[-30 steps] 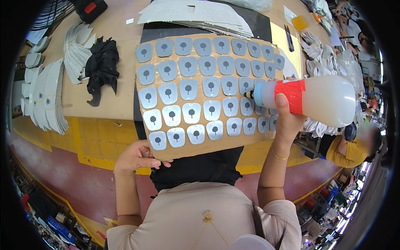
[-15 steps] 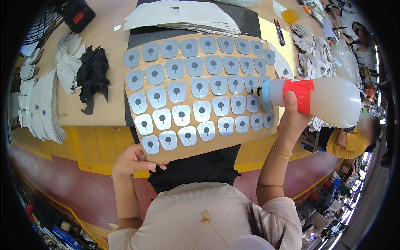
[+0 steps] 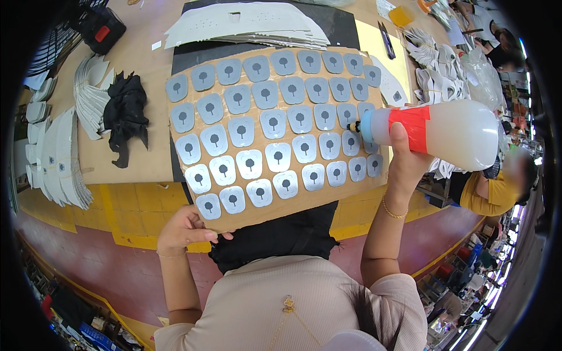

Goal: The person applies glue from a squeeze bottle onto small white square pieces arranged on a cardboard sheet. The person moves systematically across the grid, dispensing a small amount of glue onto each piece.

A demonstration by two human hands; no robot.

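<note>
My right hand (image 3: 408, 161) is wrapped round a squeeze bottle (image 3: 462, 133) of cloudy whitish liquid, with red tape round it and a pale blue cap. The bottle lies nearly level, its dark nozzle tip pointing left over the patches at the board's right side. My left hand (image 3: 186, 231) pinches the near left corner of a brown cardboard sheet (image 3: 246, 221). Rows of silver-grey rounded patches (image 3: 277, 157), each bearing a dark tree mark, cover the sheet. Whether the nozzle touches a patch, I cannot tell.
Stacked white cut pieces (image 3: 246, 23) lie behind the board. A crumpled black cloth (image 3: 126, 114) and bundled strips (image 3: 91, 96) are at left. Black-handled snips (image 3: 386, 40) rest on yellow paper at right, near white bundles (image 3: 436, 76). A person in a yellow top (image 3: 492, 196) is far right.
The bottle's nozzle has shifted slightly left across the right-hand patches. The table and board sit a little further left in view. Both hands keep their holds.
</note>
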